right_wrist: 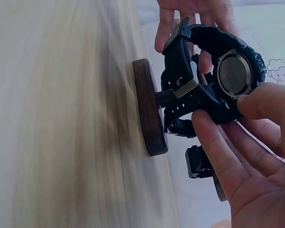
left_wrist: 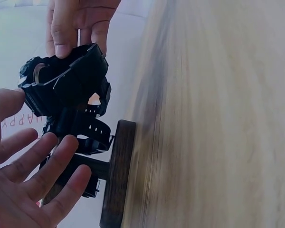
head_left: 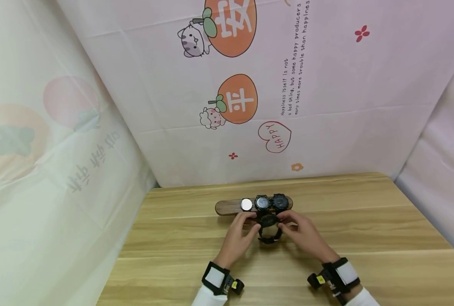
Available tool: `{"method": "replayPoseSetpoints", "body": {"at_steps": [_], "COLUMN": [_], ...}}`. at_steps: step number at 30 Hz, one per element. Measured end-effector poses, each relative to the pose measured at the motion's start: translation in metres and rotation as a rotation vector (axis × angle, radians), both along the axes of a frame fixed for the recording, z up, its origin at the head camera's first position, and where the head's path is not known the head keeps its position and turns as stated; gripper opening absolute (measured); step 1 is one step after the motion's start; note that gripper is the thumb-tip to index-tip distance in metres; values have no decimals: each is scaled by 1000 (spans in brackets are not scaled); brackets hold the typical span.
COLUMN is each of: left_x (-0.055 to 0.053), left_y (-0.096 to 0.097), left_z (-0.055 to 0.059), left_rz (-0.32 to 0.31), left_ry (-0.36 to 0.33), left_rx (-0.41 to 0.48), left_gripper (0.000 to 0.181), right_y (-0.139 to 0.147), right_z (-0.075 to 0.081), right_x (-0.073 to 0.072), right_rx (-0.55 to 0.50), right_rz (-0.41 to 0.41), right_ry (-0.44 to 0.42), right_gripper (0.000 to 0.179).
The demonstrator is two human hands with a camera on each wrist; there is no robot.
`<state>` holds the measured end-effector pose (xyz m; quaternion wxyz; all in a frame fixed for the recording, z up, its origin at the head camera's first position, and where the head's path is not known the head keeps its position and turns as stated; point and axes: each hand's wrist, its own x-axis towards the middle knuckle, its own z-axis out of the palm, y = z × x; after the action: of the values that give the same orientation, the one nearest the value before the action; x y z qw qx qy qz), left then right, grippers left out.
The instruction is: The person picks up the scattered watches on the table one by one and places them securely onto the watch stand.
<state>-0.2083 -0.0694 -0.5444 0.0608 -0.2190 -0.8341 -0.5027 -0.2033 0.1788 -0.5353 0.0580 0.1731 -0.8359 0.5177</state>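
Observation:
A black wristwatch (head_left: pixel 268 220), its strap forming a loop, is held up in front of a wooden watch stand (head_left: pixel 228 207). My right hand (head_left: pixel 301 236) pinches it; in the right wrist view the thumb (right_wrist: pixel 261 102) lies by the round metal case back and a finger presses the strap. From the other side, my left hand (head_left: pixel 236 240) reaches to the watch. In the left wrist view its thumb (left_wrist: pixel 7 102) touches the case edge, while the other fingers spread loosely below. On the stand's bar sit a white-faced watch (head_left: pixel 246 204) and two dark watches (head_left: pixel 262 202).
The stand's dark wooden base (right_wrist: pixel 149 109) rests on the wood-grain table (head_left: pixel 173 242). Behind the table hangs a white printed cloth (head_left: pixel 326 140), with more cloth along the left and right sides. Both wrists wear strapped-on cameras (head_left: pixel 216 276).

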Motion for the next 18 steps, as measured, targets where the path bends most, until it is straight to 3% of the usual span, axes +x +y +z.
{"method": "replayPoseSetpoints", "body": {"at_steps": [18], "left_x": [-3], "left_y": [2], "left_z": [-1], "left_rz": [-6], "left_ry": [49], "left_rx": [-12], "left_gripper": [45], "right_y": [-8], "right_z": [0], "right_x": [-4], "right_rx": [-82], "right_rz": [43], "right_ry": [-5], "right_gripper": [25]}}
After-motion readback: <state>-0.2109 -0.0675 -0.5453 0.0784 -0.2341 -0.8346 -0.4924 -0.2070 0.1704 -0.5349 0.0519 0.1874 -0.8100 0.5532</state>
